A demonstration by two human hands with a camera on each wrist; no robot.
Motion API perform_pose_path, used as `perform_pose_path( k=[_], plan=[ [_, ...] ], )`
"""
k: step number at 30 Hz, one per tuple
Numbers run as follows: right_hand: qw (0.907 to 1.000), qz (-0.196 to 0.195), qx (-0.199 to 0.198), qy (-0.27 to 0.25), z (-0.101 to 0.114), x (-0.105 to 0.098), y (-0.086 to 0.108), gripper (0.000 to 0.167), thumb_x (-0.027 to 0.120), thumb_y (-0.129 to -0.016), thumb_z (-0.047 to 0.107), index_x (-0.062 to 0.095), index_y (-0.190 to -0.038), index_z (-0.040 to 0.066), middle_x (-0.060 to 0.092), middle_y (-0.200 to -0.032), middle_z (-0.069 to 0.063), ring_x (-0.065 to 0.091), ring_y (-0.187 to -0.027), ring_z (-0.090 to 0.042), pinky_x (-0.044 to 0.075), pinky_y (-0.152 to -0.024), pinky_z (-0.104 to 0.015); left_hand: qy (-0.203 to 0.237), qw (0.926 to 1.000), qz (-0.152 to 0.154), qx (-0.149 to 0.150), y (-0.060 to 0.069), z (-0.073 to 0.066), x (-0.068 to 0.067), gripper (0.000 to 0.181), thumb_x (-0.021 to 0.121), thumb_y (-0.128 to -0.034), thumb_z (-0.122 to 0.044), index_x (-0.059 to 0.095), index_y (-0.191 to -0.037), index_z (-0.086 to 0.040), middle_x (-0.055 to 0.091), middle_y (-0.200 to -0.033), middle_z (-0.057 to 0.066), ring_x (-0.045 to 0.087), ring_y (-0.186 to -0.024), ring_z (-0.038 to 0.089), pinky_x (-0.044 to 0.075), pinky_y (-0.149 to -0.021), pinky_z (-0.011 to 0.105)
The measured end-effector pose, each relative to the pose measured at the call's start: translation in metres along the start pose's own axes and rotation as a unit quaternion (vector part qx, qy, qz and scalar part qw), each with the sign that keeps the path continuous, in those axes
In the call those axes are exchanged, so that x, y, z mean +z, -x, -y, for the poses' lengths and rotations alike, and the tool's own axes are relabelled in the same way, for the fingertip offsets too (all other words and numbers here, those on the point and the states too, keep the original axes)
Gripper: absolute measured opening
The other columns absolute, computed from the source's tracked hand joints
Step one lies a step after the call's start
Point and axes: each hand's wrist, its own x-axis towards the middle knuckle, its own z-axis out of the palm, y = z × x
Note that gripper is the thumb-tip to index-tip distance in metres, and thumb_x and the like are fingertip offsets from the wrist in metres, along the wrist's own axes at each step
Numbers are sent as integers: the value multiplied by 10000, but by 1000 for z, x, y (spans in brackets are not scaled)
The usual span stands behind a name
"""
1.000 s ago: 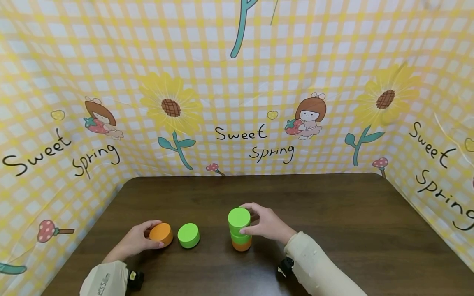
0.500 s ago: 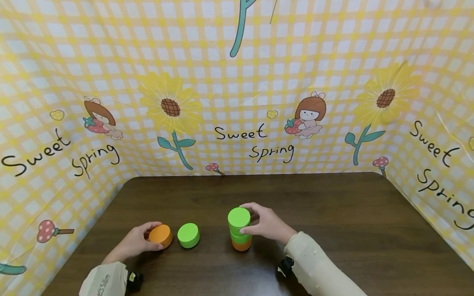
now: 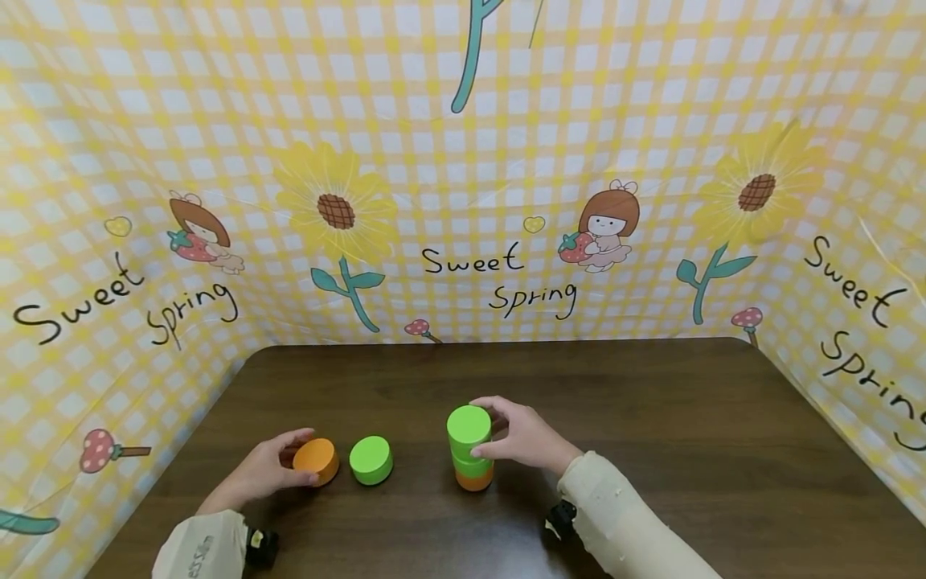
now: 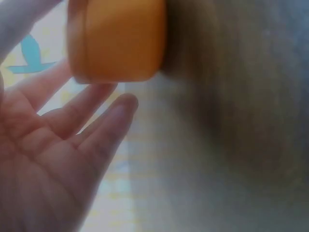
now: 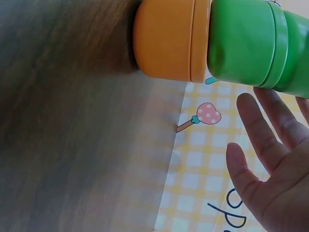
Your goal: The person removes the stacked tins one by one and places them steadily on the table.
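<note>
Fingers (image 3: 292,439) half-curled, our left hand (image 3: 259,473) is still holding an orange plastic cylinder (image 3: 317,461), our right hand (image 3: 526,434) the topmost green plastic cylinder (image 3: 468,427), work seemingly pausing.

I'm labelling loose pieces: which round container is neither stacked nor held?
The lone green container, standing between the orange one the left hand holds and the stack. Every other one is stacked or held.

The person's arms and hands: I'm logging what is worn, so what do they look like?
The left hand and right hand wear no gloves. The left sleeve and right sleeve are cream-coloured; the left one bears dark lettering, not fully legible. A black left wrist device and right wrist device each show a lighter patch.
</note>
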Motion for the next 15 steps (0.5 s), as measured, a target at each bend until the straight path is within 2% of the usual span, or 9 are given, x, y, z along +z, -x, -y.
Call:
perform_pose_path(
  k=[3,8,11,15],
  plan=[
    [9999,50,97,99,-2,-1,0,658,777,-818,184,473,-1367,-15,623,-1125,-80,606,-985,-232,512,-812,-329,-3,9999,-155,-5,1,-3,-2,730,781,-807,-163,400,-1333,170,497,-1234,360,549,-1078,451,514,-811,428],
    [9991,300,296,48,-6,-1,1,689,777,-807,175,451,-1375,-38,608,-1164,-104,616,-1009,-247,507,-842,-363,-295,9983,-486,-92,0,-14,-4,686,725,-867,-236,407,-1359,120,460,-1293,365,511,-1130,489,461,-887,522],
    [9987,388,328,-11,-7,-2,2,652,772,-806,160,473,-1346,-50,606,-1147,-111,627,-1003,-257,512,-830,-352,-321,9971,-697,-16,0,-26,-1,644,695,-894,-241,417,-1363,101,450,-1321,357,489,-1160,497,436,-917,540],
    [9986,396,345,-103,-10,-3,4,585,764,-813,138,509,-1297,-69,616,-1128,-124,633,-1013,-294,520,-819,-351,-161,9958,-849,304,-3,-50,6,577,684,-902,-216,458,-1352,66,495,-1308,312,491,-1173,472,416,-936,551]
  ],
)
